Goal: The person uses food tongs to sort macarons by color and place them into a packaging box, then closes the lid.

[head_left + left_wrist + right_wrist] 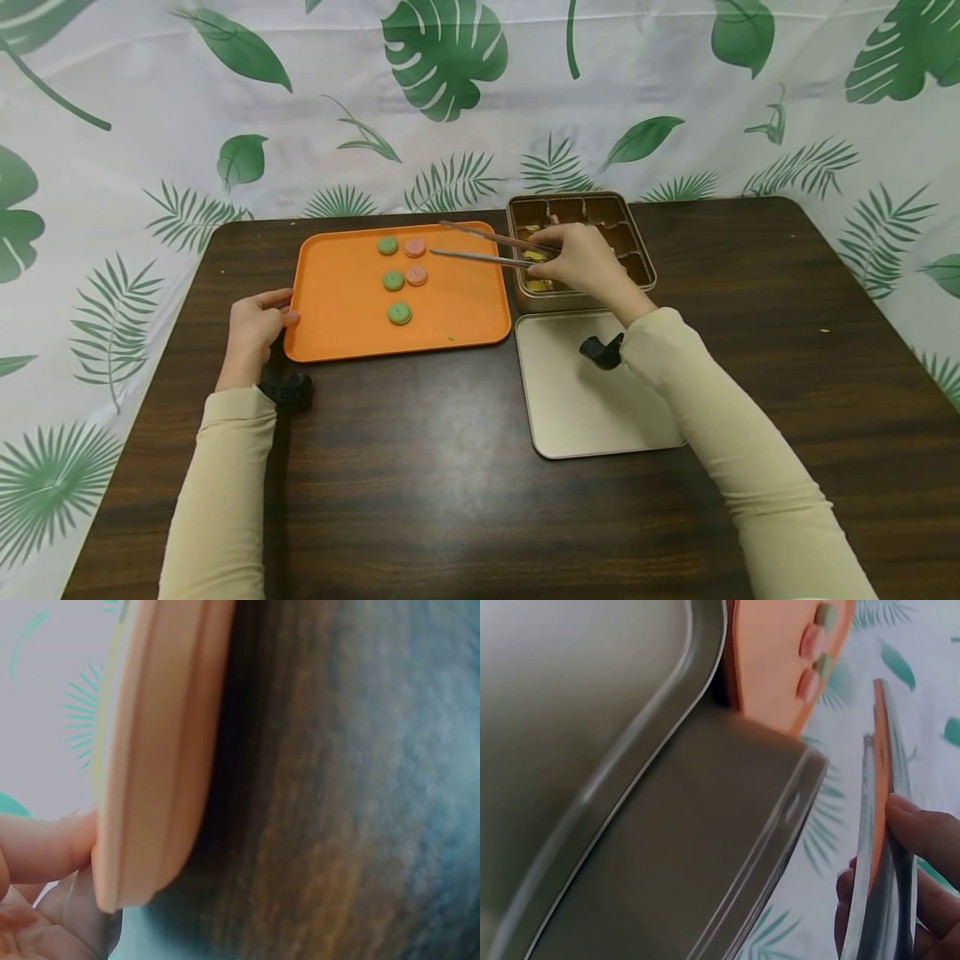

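My left hand (255, 325) grips the left rim of an orange tray (337, 292), thumb on top and fingers beneath, as the left wrist view shows. On the tray lie several macarons: green ones, such as the nearest green macaron (400, 313), and two pink ones, including the lower pink macaron (416, 276). My right hand (581, 258) pinches metal tongs (480, 257) above a divided tin (637, 242). The arms of the tongs are spread, nothing sits between their tips, and they point left over the tray. Part of the tin's inside is hidden by the right hand.
A flat tin lid (592, 408) lies in front of the tin, close to the tray's right side. Brown compartments inside the tin hold some yellow pieces (536, 257). Behind the dark wooden table (420, 467) hangs a white leaf-print cloth (315, 125).
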{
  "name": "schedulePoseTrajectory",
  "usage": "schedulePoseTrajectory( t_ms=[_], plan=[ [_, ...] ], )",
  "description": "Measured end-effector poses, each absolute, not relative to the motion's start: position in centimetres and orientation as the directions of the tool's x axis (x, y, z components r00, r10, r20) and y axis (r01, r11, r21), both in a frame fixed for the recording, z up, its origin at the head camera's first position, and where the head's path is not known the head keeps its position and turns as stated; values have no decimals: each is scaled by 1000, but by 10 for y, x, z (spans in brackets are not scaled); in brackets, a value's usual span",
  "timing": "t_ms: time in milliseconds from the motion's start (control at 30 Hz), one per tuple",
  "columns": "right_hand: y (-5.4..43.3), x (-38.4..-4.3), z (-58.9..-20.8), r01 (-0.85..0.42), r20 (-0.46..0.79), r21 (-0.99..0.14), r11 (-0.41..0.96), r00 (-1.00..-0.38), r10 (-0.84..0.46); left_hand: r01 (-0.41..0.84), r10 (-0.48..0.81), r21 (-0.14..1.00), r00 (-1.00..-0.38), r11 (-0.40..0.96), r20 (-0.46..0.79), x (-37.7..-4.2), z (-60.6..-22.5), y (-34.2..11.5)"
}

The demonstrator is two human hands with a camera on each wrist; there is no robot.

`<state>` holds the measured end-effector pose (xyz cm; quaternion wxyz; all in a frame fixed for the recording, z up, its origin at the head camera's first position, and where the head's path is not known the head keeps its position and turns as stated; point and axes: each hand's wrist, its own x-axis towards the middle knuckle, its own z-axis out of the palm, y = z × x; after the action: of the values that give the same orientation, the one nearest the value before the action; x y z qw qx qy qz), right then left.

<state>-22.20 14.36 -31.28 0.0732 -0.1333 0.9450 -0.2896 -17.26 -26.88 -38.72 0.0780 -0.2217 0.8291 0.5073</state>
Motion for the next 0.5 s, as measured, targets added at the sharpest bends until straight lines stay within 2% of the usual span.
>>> schedulePoseTrajectory(
  t_ms=[267, 500],
  plan=[
    [120, -221, -318, -223, -162, -512, 829, -923, -348, -446, -294, 811, -889, 380, -351, -173, -389, -270],
    [108, -221, -323, -263, -165, -460, 848, -913, -372, -448, -298, 804, -888, 390, -350, -173, -389, -271]
  ],
)
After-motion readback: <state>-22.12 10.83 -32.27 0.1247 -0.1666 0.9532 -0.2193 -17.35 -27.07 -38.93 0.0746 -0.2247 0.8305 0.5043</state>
